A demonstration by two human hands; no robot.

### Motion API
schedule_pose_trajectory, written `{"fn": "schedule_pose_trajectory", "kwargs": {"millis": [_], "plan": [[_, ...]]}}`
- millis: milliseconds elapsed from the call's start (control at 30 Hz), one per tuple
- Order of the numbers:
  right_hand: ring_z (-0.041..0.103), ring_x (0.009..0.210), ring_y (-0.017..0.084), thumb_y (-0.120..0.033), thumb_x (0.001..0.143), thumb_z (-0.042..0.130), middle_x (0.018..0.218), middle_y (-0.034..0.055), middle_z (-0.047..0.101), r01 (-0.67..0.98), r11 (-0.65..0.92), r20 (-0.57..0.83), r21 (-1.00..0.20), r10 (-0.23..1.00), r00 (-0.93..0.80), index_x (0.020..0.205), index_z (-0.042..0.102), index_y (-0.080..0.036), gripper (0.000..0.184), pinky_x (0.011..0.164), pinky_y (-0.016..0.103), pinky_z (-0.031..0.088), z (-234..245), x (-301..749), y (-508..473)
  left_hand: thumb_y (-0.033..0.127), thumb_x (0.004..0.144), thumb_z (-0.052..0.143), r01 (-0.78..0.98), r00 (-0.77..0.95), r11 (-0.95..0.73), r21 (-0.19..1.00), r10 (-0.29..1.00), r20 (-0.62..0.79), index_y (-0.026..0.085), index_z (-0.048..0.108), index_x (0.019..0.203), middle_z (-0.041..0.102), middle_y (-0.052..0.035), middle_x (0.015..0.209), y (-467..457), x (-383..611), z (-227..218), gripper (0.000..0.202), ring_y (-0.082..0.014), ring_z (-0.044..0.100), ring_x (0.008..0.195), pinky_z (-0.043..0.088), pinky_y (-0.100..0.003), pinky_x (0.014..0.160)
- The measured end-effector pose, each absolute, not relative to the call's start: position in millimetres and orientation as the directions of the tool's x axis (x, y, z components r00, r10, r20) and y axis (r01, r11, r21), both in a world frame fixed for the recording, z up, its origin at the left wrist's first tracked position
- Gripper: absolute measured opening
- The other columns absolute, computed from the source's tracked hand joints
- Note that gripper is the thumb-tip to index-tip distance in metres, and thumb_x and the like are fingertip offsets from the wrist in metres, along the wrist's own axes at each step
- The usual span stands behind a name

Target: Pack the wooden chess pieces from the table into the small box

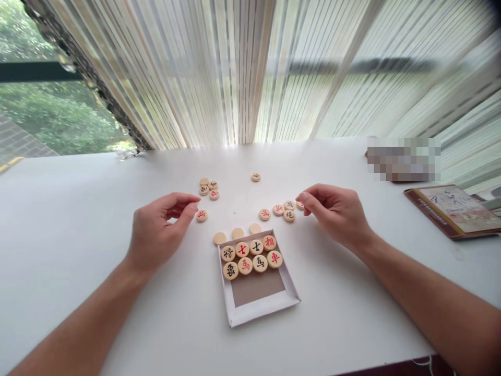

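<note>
Pale discs (245,265), red or black characters, some plain, left fingers (187,198) parted, right fingers (313,202) — grip unclear

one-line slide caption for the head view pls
Left hand and right hand flank loose round game pieces; eight more pieces sit in a shallow white box.

Left hand (154,230) and right hand (338,214) face inward, fingers (180,198) curled.

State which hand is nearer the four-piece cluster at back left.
Left. The left hand is just left and in front of the cluster; the right hand is well to its right.
</note>
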State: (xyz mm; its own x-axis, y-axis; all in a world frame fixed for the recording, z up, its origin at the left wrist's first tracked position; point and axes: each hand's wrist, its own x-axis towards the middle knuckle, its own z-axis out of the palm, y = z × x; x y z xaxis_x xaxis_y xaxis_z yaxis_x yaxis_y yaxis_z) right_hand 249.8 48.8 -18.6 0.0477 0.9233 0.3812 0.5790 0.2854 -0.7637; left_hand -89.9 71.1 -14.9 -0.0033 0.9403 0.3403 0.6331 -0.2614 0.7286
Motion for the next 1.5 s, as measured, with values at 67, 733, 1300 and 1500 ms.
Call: {"fn": "schedule_pose_trajectory", "kwargs": {"millis": [67,733,1300,1500], "plan": [[0.056,0.051,0.015,-0.041,0.097,0.068,0.059,0.0019,0.069,0.592,0.283,0.380,-0.755,0.924,0.043,0.076,0.074,-0.021,0.030,0.049,0.028,0.042,-18.8,249.3,48.3,0.039,0.092,0.073,0.634,0.005,-0.265,0.727,0.941,0.338,0.025,0.082,0.101,0.084,-0.0038,0.100,70.6,-89.2,-15.2,0.019,-0.0223,0.078,0.083,0.059,-0.029,0.069],[0.052,0.053,0.014,-0.036,0.097,0.066,0.061,0.0008,0.067,0.614,0.265,0.332,-0.744,0.943,-0.006,0.076,0.074,-0.019,0.029,0.052,0.027,0.039,-19.8,248.9,46.6,0.040,0.092,0.073,0.621,0.014,-0.262,0.739,0.946,0.323,0.021,0.083,0.105,0.084,-0.0051,0.101,71.4,-88.0,-14.0,0.025,-0.0199,0.077,0.082,0.060,-0.027,0.069],[0.047,0.053,0.013,-0.041,0.096,0.066,0.060,0.0006,0.065,0.622,0.261,0.329,-0.738,0.944,-0.006,0.077,0.076,-0.019,0.031,0.051,0.027,0.037,-21.3,249.0,46.1,0.031,0.091,0.070,0.670,-0.112,-0.226,0.707,0.910,0.398,0.022,0.082,0.105,0.081,-0.0040,0.103,86.6,-107.4,-10.3,0.020,-0.0188,0.075,0.086,0.058,-0.027,0.071],[0.048,0.053,0.013,-0.041,0.096,0.065,0.060,0.0004,0.065,0.626,0.268,0.332,-0.732,0.943,-0.016,0.076,0.075,-0.019,0.032,0.051,0.027,0.037,-22.3,249.3,45.8,0.041,0.096,0.065,0.823,0.065,-0.239,0.516,0.941,0.333,0.020,0.080,0.121,0.075,-0.0085,0.124,93.4,-110.6,-20.7,0.036,-0.0218,0.072,0.090,0.060,-0.035,0.078]]}}
